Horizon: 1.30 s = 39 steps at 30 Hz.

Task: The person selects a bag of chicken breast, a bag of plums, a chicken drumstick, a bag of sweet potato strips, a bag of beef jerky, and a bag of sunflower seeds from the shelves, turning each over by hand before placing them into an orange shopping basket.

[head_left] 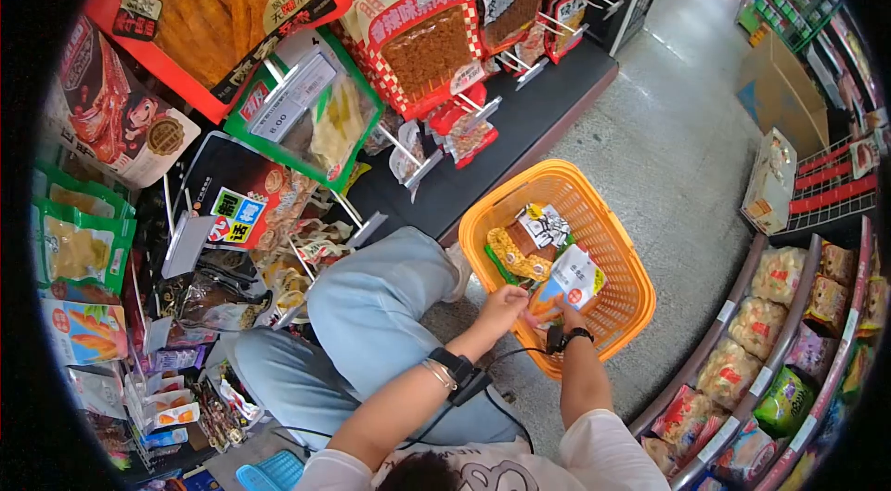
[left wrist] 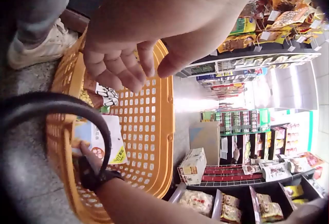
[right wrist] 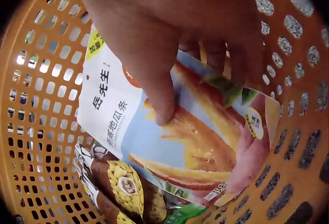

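Note:
My right hand (head_left: pixel 571 316) pinches a white and blue pouch of sweet potato strips (right wrist: pixel 198 147) inside a yellow-orange plastic basket (head_left: pixel 634 291). The thumb presses on the pouch's printed front, and the other fingers go behind it. Beside that pouch in the basket lies a snack bag (right wrist: pixel 123 180) with a yellow, brown and green print, partly covered by it. My left hand (left wrist: pixel 154 29) hovers at the basket's near rim with its fingers loosely bent and nothing between them. In the head view the left hand (head_left: pixel 504 310) overlaps the pouch's lower left corner.
Hanging snack packs (head_left: pixel 422 45) on hooks with price tags fill the rack at the left. Bent knees (head_left: pixel 371 287) are beside the basket. Along the right, a low shelf (head_left: pixel 733 356) holds bagged snacks. A cardboard box (head_left: pixel 784 92) stands farther down the aisle.

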Motion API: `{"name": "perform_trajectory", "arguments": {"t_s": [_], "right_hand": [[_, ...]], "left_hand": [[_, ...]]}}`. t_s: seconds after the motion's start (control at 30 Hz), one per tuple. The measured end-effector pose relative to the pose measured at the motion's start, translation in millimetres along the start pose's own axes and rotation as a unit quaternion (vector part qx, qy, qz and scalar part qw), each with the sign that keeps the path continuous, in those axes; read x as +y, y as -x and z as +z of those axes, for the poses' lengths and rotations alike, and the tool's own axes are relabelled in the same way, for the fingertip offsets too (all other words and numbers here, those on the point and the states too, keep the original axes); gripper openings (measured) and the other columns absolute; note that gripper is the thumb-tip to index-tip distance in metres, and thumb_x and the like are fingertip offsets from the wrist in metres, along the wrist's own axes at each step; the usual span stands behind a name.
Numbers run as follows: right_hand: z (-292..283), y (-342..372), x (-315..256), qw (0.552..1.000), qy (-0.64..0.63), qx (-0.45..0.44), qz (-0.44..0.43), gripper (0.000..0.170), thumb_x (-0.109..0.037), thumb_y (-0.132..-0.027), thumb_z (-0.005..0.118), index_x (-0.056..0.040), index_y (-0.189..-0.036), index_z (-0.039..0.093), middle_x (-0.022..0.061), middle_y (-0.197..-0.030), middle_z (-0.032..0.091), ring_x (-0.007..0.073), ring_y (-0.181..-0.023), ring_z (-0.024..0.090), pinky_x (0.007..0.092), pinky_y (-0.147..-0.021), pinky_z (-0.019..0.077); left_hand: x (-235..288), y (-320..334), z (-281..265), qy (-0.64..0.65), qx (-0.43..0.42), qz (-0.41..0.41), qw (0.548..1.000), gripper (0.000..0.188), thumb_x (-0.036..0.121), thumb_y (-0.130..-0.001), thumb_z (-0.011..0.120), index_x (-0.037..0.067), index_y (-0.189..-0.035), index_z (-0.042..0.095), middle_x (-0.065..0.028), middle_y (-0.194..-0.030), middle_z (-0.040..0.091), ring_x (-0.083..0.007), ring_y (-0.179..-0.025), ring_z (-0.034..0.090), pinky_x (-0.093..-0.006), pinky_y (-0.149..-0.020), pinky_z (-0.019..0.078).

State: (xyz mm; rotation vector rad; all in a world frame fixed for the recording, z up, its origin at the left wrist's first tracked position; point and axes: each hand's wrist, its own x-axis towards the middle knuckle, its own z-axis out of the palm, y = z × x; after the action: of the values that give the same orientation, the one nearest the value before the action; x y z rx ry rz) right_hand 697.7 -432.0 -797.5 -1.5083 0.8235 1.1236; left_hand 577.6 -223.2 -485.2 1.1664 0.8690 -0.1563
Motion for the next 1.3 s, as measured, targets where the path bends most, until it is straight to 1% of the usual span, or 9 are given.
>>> {"name": "perform_trajectory", "arguments": {"t_s": [0.1, 0.13, 0.3, 0.47, 0.6, 0.7, 0.83, 0.93, 1.3], "right_hand": [[13.7, 49.3, -25.2, 0.997, 0.018, -0.034, -0.070, 0.055, -0.017, -0.069, 0.078, -0.0003, -0.116, 0.055, 0.0102, -0.115, 0.057, 0.0241, -0.103, 0.054, 0.0436, -0.080, 0.0456], [22.0, 88.5, -41.2, 0.987, 0.089, 0.025, -0.134, 0.042, -0.007, -0.069, 0.074, -0.0013, -0.108, 0.059, 0.0059, -0.102, 0.062, 0.0200, -0.092, 0.056, 0.0379, -0.074, 0.0464], [1.5, 106.9, -50.8, 0.939, 0.093, -0.045, -0.329, 0.039, 0.002, -0.072, 0.069, -0.0033, -0.109, 0.059, 0.0027, -0.098, 0.065, 0.0151, -0.087, 0.060, 0.0300, -0.076, 0.0480], [-12.9, 175.9, -80.9, 0.919, 0.067, -0.102, -0.374, 0.036, 0.006, -0.075, 0.066, -0.0015, -0.110, 0.059, 0.0034, -0.102, 0.065, 0.0142, -0.090, 0.061, 0.0289, -0.079, 0.0498], [-2.3, 296.7, -118.5, 0.914, -0.007, -0.200, -0.352, 0.039, 0.006, -0.077, 0.066, -0.0002, -0.114, 0.055, 0.0068, -0.110, 0.063, 0.0153, -0.097, 0.061, 0.0294, -0.085, 0.0491], [19.2, 371.1, -133.4, 0.884, -0.014, -0.282, -0.372, 0.043, 0.004, -0.078, 0.066, 0.0002, -0.118, 0.050, 0.0084, -0.114, 0.060, 0.0168, -0.102, 0.059, 0.0311, -0.088, 0.0489], [67.1, 448.9, -137.2, 0.831, 0.038, -0.350, -0.429, 0.047, 0.001, -0.077, 0.069, 0.0004, -0.119, 0.048, 0.0084, -0.113, 0.060, 0.0159, -0.102, 0.059, 0.0313, -0.088, 0.0482], [109.3, 485.1, -126.1, 0.796, 0.034, -0.414, -0.439, 0.050, -0.001, -0.077, 0.070, 0.0004, -0.121, 0.046, 0.0085, -0.113, 0.060, 0.0149, -0.103, 0.058, 0.0310, -0.089, 0.0470], [219.6, 552.9, -28.4, 0.717, 0.228, -0.557, -0.352, 0.052, 0.000, -0.074, 0.074, 0.0005, -0.120, 0.050, 0.0067, -0.113, 0.061, 0.0131, -0.098, 0.059, 0.0285, -0.084, 0.0496]], "left_hand": [[3.6, 0.9, -3.6, 0.009, 0.009, 0.001, 1.000, 0.022, 0.022, -0.088, 0.056, 0.009, -0.107, 0.055, -0.0015, -0.093, 0.058, -0.0108, -0.079, 0.055, -0.0243, -0.064, 0.0432], [3.4, 1.4, -5.3, 0.008, 0.013, 0.002, 1.000, 0.023, 0.022, -0.088, 0.056, 0.009, -0.107, 0.055, -0.0016, -0.093, 0.058, -0.0109, -0.078, 0.055, -0.0247, -0.063, 0.0435], [-2.2, 2.4, -20.1, -0.001, 0.043, 0.011, 0.999, 0.023, 0.022, -0.087, 0.057, 0.009, -0.106, 0.057, -0.0012, -0.093, 0.058, -0.0114, -0.076, 0.055, -0.0251, -0.062, 0.0442], [3.1, 18.0, -31.7, 0.033, 0.050, 0.011, 0.998, 0.028, 0.022, -0.085, 0.060, 0.006, -0.108, 0.056, -0.0032, -0.091, 0.061, -0.0125, -0.073, 0.056, -0.0252, -0.063, 0.0440], [27.7, 44.1, -33.4, 0.047, -0.020, 0.025, 0.998, 0.040, 0.030, -0.085, 0.065, 0.010, -0.118, 0.054, -0.0018, -0.110, 0.058, -0.0133, -0.094, 0.056, -0.0311, -0.077, 0.0454], [39.8, 58.8, -31.0, 0.066, -0.050, 0.201, 0.976, 0.052, 0.026, -0.081, 0.071, 0.006, -0.124, 0.050, -0.0054, -0.114, 0.058, -0.0142, -0.098, 0.058, -0.0312, -0.082, 0.0471], [98.5, 141.9, -52.5, -0.005, -0.158, 0.127, 0.979, 0.051, 0.018, -0.079, 0.073, 0.000, -0.121, 0.052, -0.0063, -0.108, 0.063, -0.0126, -0.092, 0.061, -0.0260, -0.079, 0.0493], [110.1, 194.9, -72.3, 0.049, -0.107, 0.261, 0.958, 0.048, 0.016, -0.078, 0.073, -0.001, -0.119, 0.053, -0.0065, -0.108, 0.063, -0.0120, -0.092, 0.061, -0.0254, -0.079, 0.0492], [55.2, 317.3, -171.6, 0.099, 0.155, 0.312, 0.932, 0.043, 0.007, -0.075, 0.075, -0.002, -0.113, 0.057, -0.0067, -0.102, 0.065, -0.0104, -0.088, 0.061, -0.0261, -0.077, 0.0507]]}}
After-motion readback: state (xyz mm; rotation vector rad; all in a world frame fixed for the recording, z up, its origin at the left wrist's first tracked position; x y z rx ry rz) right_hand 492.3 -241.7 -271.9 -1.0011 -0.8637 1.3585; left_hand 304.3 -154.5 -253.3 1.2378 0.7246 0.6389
